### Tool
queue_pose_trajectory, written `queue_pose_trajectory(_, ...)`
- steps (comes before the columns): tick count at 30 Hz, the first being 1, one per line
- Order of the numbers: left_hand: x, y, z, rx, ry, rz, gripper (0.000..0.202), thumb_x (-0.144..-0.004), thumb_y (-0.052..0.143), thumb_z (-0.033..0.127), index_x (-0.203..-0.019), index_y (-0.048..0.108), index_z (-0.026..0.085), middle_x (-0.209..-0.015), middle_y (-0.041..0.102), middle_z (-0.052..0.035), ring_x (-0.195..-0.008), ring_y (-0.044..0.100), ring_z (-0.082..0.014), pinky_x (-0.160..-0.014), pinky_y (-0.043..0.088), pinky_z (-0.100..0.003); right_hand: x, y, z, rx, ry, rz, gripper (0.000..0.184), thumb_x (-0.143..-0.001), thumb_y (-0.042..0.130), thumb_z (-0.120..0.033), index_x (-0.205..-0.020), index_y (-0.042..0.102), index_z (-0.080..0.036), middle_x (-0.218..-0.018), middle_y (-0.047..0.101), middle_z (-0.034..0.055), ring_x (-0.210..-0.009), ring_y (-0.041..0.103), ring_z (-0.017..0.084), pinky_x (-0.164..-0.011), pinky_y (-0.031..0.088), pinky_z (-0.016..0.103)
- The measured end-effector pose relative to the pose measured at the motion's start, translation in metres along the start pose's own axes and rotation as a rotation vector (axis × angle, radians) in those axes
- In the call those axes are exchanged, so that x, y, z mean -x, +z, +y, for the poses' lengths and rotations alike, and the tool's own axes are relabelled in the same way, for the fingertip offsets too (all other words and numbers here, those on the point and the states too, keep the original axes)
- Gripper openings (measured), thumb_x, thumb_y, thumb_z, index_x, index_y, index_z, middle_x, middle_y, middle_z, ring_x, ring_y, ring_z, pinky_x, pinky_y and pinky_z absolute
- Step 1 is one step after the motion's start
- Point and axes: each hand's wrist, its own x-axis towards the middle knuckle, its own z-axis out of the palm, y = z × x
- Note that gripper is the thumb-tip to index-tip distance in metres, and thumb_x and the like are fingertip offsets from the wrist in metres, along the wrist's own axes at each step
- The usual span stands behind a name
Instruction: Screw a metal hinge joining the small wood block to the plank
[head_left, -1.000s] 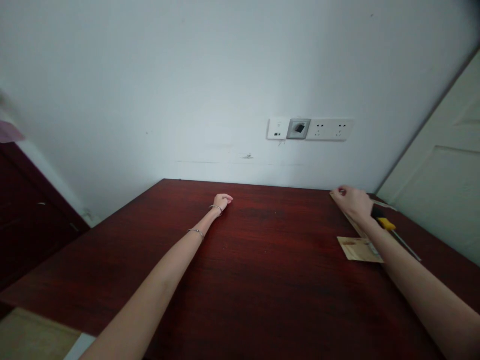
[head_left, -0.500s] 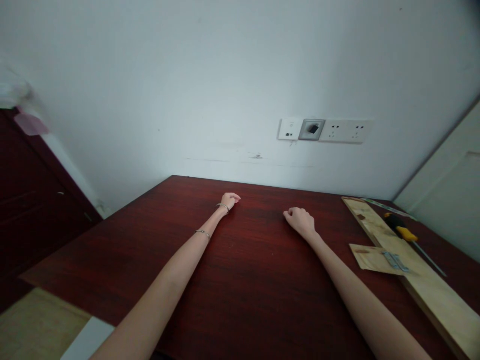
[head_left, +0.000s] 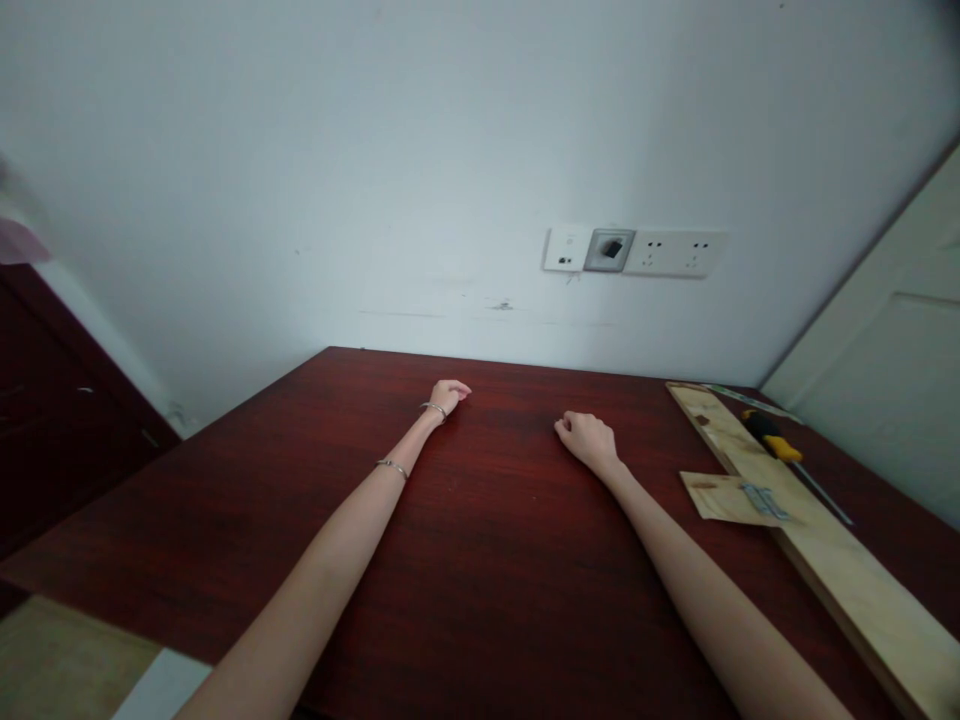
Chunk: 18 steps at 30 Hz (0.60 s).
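Note:
My left hand [head_left: 450, 393] rests on the dark red wooden table [head_left: 480, 580] toward its far edge, fingers curled in and nothing seen in them. A thin bracelet [head_left: 434, 408] circles that wrist, and another band sits higher on the forearm. To the right, my right hand [head_left: 589, 438] lies on the tabletop in a loose fist, also without a visible object. Nearest to it is a small wooden piece [head_left: 716, 498] lying against a long pale board [head_left: 847, 575]. Several small metal parts, perhaps screws, [head_left: 763, 502] lie on the wood there.
A screwdriver [head_left: 781, 447] with a yellow and black handle lies right of the long board. Behind it is a thin flat strip [head_left: 754, 403]. The wall carries sockets [head_left: 675, 254] beyond the table. A white panel [head_left: 892, 330] stands at the right, a dark red door-like panel [head_left: 52, 400] at the left.
The view has turned slightly right, so the table, boards and sockets appear a little further left. Both hands keep their places on the table.

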Motion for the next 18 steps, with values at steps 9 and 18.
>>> queue_pose_trajectory(9, -0.0041, 0.0006, -0.0031, -0.013, 0.003, -0.004, 0.032, -0.062, 0.044, -0.001, -0.068, 0.072, 0.013, -0.071, 0.071, -0.0055, -0.073, 0.066, -0.0151, -0.078, 0.054, -0.029, 0.0012, -0.0004, -0.0008, 0.010, -0.007, 0.012, 0.034, -0.091, 0.037, -0.036, -0.090, 0.066, -0.019, -0.098, 0.070, 0.0114, -0.091, 0.067, 0.027, -0.072, 0.046, 0.032)
queue_pose_trajectory(18, -0.0036, 0.0003, -0.0026, -0.003, -0.005, -0.002, 0.033, -0.061, 0.042, -0.002, -0.068, 0.072, 0.012, -0.072, 0.071, -0.0055, -0.073, 0.066, -0.0145, -0.078, 0.053, -0.027, 0.0014, -0.0014, -0.0010, -0.010, -0.007, 0.000, 0.034, -0.093, 0.037, -0.036, -0.091, 0.067, -0.019, -0.099, 0.070, 0.0120, -0.091, 0.066, 0.025, -0.074, 0.045, 0.030)
